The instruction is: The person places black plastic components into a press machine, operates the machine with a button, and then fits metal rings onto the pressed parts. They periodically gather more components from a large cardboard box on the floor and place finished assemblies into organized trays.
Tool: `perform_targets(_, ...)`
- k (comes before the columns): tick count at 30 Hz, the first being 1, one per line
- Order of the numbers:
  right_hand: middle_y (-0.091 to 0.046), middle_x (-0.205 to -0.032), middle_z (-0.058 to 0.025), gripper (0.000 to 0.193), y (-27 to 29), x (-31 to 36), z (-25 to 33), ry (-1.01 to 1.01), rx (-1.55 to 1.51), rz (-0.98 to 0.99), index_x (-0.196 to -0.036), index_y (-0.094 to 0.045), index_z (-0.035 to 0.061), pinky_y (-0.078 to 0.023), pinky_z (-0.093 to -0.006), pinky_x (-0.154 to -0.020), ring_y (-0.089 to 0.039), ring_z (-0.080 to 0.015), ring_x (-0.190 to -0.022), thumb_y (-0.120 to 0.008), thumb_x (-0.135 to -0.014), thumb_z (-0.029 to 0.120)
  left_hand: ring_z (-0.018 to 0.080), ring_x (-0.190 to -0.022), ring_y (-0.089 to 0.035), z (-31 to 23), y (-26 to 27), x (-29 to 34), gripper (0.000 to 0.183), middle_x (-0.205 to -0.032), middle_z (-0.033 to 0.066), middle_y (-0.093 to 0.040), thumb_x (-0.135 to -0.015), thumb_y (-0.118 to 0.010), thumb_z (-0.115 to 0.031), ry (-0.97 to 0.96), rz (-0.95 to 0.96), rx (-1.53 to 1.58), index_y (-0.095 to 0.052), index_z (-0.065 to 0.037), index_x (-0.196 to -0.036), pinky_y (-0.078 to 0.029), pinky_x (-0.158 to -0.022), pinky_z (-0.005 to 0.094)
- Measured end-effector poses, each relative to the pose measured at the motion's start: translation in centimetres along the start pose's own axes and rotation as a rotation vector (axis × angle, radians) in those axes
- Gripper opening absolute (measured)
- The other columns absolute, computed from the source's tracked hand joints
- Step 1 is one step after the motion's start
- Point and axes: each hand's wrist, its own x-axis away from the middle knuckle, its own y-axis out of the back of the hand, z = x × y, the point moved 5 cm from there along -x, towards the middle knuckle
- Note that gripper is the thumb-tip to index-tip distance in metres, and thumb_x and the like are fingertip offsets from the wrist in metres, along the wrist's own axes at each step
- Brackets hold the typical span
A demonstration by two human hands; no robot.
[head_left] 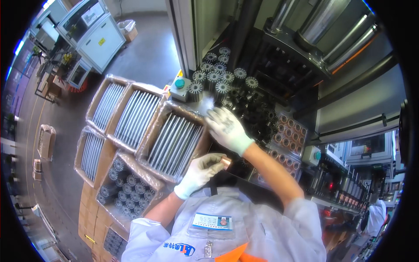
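Observation:
My left hand (200, 172), in a white glove, is closed on a small copper-coloured ring (225, 163), held between thumb and fingers in front of my chest. My gloved right hand (227, 129) reaches forward over the machine's table, its fingers drawn together at a pale, blurred thing (206, 105) whose kind I cannot make out. Just beyond it stand several slotted metal rotor cores (214, 76), upright in a group. Dark parts (248, 107) lie to the right of that hand.
Boxes of metal shafts (135, 114) stand on the left, the nearest box (174, 142) beside my hands. A carton of rotor cores (126, 192) sits nearer. Clear trays of copper rings (288, 135) lie right. A green button box (180, 85) and press columns (323, 22) border the table.

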Motion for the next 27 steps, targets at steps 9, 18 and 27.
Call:
perform_targets(9, -0.069, -0.118, -0.0165, 0.030, -5.3, -1.5, -5.4, -0.123, 0.395, 0.421, -0.108, -0.072, 0.0003, -0.035, -0.0502, -0.115, -0.060, -0.0335, -0.119, -0.055, -0.090, 0.017, 0.0113, -0.099, -0.065, 2.7, 2.6, 0.2, 0.024, -0.115, 0.0088, -0.070, -0.096, -0.071, -0.012, 0.057, -0.118, -0.132, -0.069, 0.005, -0.113, -0.051, -0.088, 0.0251)
perform_targets(18, -0.070, -0.114, -0.0130, 0.028, 6.3, 2.9, -12.5, -0.532, -0.232, -0.265, -0.108, -0.070, 0.0027, -0.050, -0.0408, -0.097, -0.064, -0.0321, -0.110, -0.063, -0.092, 0.024, 0.0112, -0.087, -0.068, 0.9, 5.5, -2.4, 0.024, -0.098, 0.0059, -0.072, -0.095, -0.072, -0.013, 0.057, -0.218, 0.008, -0.069, 0.005, -0.111, -0.055, -0.084, 0.0260)
perform_targets(27, -0.039, -0.155, -0.0257, 0.076, 6.5, 8.0, -22.0, -0.954, -0.306, -0.451, -0.151, -0.039, -0.0022, -0.029, -0.0418, -0.121, -0.035, -0.0372, -0.147, -0.068, -0.093, 0.037, 0.0140, -0.084, -0.071, 0.8, 6.3, -4.9, 0.019, -0.097, 0.0068, -0.074, -0.094, -0.073, -0.010, 0.135, -0.220, 0.145, -0.069, 0.002, -0.107, -0.059, -0.080, 0.0274)
